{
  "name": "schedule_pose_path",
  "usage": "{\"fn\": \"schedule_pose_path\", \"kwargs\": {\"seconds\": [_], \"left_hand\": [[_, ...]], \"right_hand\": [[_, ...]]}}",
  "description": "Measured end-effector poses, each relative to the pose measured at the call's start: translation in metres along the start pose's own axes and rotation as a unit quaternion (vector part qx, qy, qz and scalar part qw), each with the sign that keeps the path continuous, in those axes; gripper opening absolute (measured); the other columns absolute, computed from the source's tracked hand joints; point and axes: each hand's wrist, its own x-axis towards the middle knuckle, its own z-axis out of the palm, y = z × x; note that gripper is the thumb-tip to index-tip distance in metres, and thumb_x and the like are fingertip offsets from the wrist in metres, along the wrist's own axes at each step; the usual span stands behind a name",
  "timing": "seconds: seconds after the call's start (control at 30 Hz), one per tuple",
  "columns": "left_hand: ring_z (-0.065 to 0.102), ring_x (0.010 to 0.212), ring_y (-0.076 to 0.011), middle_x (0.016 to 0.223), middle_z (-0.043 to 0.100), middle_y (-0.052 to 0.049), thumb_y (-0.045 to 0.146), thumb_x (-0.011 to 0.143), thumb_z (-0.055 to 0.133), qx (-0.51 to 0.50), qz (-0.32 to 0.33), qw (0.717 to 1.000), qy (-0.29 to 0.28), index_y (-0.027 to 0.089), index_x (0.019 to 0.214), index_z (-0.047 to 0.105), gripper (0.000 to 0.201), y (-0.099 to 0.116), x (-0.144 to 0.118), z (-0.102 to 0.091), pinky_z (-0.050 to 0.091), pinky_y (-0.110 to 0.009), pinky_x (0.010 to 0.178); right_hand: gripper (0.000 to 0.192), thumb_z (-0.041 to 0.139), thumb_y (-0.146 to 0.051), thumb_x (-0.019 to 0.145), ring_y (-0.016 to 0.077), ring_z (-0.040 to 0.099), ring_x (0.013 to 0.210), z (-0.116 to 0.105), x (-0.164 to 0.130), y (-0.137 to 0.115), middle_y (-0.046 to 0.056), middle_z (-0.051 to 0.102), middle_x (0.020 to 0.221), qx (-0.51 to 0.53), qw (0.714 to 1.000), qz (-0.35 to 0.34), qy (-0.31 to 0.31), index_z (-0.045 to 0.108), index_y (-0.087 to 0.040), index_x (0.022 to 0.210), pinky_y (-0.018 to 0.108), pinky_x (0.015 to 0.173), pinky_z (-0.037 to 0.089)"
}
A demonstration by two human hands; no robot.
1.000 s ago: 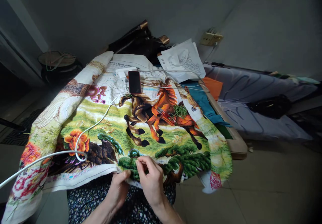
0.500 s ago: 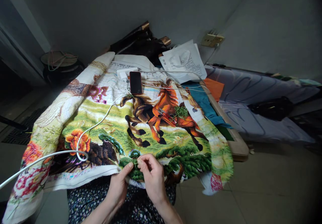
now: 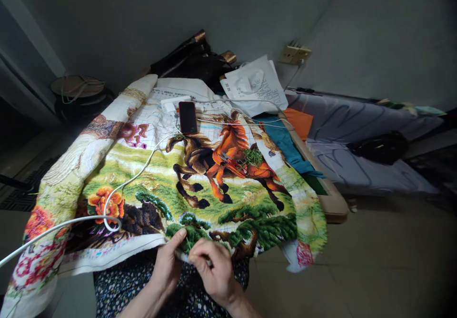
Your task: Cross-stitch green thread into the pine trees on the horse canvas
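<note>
A large cross-stitch cloth (image 3: 150,184), worked with horses, flowers and green trees, lies spread in front of me. My left hand (image 3: 168,260) grips its near edge, thumb on top and fingers underneath. Just to the right, my right hand (image 3: 214,268) is curled in a pinch at the same edge, over green stitching. What sits between its fingertips is too small to make out. Small red-handled scissors (image 3: 233,163) and a tangle of green thread (image 3: 253,157) rest on the orange horse.
A phone (image 3: 188,117) lies on the cloth beside a white power strip (image 3: 174,103). One white cable (image 3: 143,165) loops across the left half. Behind stand a white paper bag (image 3: 255,84) and a dark bag (image 3: 193,58). Teal fabric (image 3: 285,144) lies at the right.
My right hand has moved down and slightly right, away from my left thumb, and its fingers have turned downward. My left hand keeps its hold on the cloth. The view has shifted slightly.
</note>
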Motion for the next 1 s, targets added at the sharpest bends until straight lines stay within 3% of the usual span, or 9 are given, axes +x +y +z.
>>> {"fn": "schedule_pose_path", "kwargs": {"seconds": [0.13,0.27,0.33,0.4,0.5,0.6,0.7,0.77,1.0], "left_hand": [[0.059,0.063,-0.0163,0.075,0.065,-0.007,0.021,0.051,0.084,0.055,-0.032,0.998,0.020,0.005,0.077,0.062,0.038,0.005,0.000,0.006,0.048,-0.029,0.064],[0.055,0.056,-0.0139,0.068,0.063,-0.006,0.023,0.053,0.083,0.091,-0.027,0.995,0.033,0.006,0.076,0.061,0.036,0.008,0.004,0.007,0.045,-0.028,0.057],[0.051,0.052,-0.0122,0.063,0.060,-0.004,0.023,0.053,0.083,0.090,-0.028,0.995,0.030,0.006,0.072,0.060,0.035,0.007,0.006,0.005,0.042,-0.027,0.053],[0.052,0.053,-0.0125,0.063,0.060,-0.004,0.022,0.051,0.083,0.072,-0.028,0.997,0.013,0.006,0.071,0.061,0.034,0.005,0.009,0.004,0.042,-0.027,0.054],[0.057,0.063,-0.0154,0.071,0.063,-0.006,0.021,0.052,0.083,0.043,-0.017,0.999,-0.015,0.005,0.074,0.063,0.034,0.003,0.012,0.001,0.047,-0.028,0.063],[0.060,0.069,-0.0175,0.077,0.066,-0.008,0.020,0.053,0.083,0.037,-0.008,0.999,-0.021,0.005,0.078,0.065,0.034,0.002,0.012,0.001,0.048,-0.031,0.070],[0.060,0.070,-0.0183,0.078,0.066,-0.008,0.019,0.050,0.084,0.032,-0.010,0.999,-0.014,0.004,0.077,0.066,0.036,0.003,0.010,0.003,0.048,-0.031,0.072],[0.060,0.070,-0.0176,0.076,0.066,-0.008,0.019,0.048,0.085,0.025,-0.013,1.000,-0.013,0.004,0.075,0.066,0.036,0.004,0.009,0.004,0.048,-0.031,0.072],[0.061,0.070,-0.0170,0.076,0.066,-0.008,0.019,0.051,0.083,0.027,-0.012,0.999,-0.025,0.006,0.073,0.068,0.030,0.004,0.011,0.001,0.049,-0.029,0.071]], "right_hand": [[0.003,0.047,-0.014,0.089,0.0122,0.047,0.065,0.006,-0.005,0.002,0.003,0.054,0.072,-0.102,0.987,-0.110,-0.062,0.049,-0.015,0.088,0.027,0.063,0.036],[0.005,0.048,-0.013,0.089,0.0140,0.052,0.072,0.008,-0.008,-0.004,0.004,0.060,0.081,-0.116,0.984,-0.103,-0.088,0.052,-0.016,0.092,0.028,0.067,0.040],[0.012,0.051,-0.011,0.086,0.0145,0.055,0.079,0.008,-0.011,-0.006,0.005,0.061,0.091,-0.127,0.985,-0.098,-0.056,0.053,-0.017,0.097,0.029,0.072,0.043],[0.019,0.052,-0.006,0.085,0.0142,0.057,0.086,0.009,-0.013,-0.006,0.006,0.060,0.099,-0.152,0.984,-0.077,0.043,0.054,-0.018,0.099,0.028,0.077,0.045],[0.015,0.050,-0.004,0.086,0.0109,0.058,0.079,0.008,-0.012,0.000,0.004,0.060,0.085,-0.185,0.968,0.016,0.169,0.055,-0.017,0.091,0.022,0.072,0.046],[0.012,0.048,-0.015,0.091,0.0090,0.054,0.060,0.004,-0.008,0.008,0.001,0.057,0.067,-0.166,0.963,0.150,0.152,0.057,-0.015,0.083,0.018,0.056,0.044],[0.018,0.047,-0.020,0.091,0.0108,0.057,0.062,0.001,-0.004,0.009,0.003,0.061,0.072,-0.138,0.961,0.220,0.100,0.064,-0.015,0.086,0.018,0.056,0.044],[0.017,0.050,-0.018,0.088,0.0116,0.058,0.067,0.000,0.000,0.006,0.003,0.063,0.076,-0.148,0.962,0.212,0.082,0.066,-0.015,0.084,0.019,0.060,0.045],[0.015,0.054,-0.011,0.081,0.0086,0.049,0.055,0.000,0.008,-0.001,0.000,0.056,0.062,-0.181,0.966,0.169,0.076,0.066,-0.015,0.073,0.019,0.051,0.036]]}}
